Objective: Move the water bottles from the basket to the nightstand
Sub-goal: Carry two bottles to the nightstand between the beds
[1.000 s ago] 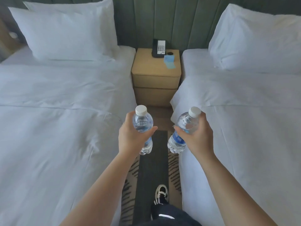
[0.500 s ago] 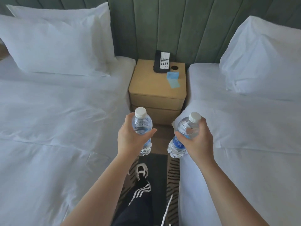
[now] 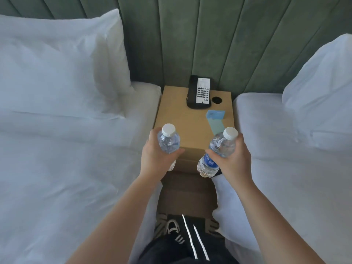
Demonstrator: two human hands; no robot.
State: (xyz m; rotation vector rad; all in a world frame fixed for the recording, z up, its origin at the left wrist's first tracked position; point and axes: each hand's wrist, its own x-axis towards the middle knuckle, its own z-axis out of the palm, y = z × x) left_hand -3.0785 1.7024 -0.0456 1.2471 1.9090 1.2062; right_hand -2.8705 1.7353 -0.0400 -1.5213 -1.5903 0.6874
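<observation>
Nightstand (image 3: 182, 121) much nearer than half second ago, now filling centre of view; both hands now level with its front edge, earlier short of it. Left hand (image 3: 158, 159) curled round left bottle (image 3: 168, 141), upright, white cap up, over nightstand's front left corner. Right hand (image 3: 231, 161) curled round right bottle (image 3: 217, 151), blue label, tilted, cap over front right corner, base hanging in front of nightstand. Neither bottle set down. Basket out of view. On nightstand: phone (image 3: 200, 92) at back, blue card (image 3: 216, 121) at right. White beds flank nightstand on both sides.
</observation>
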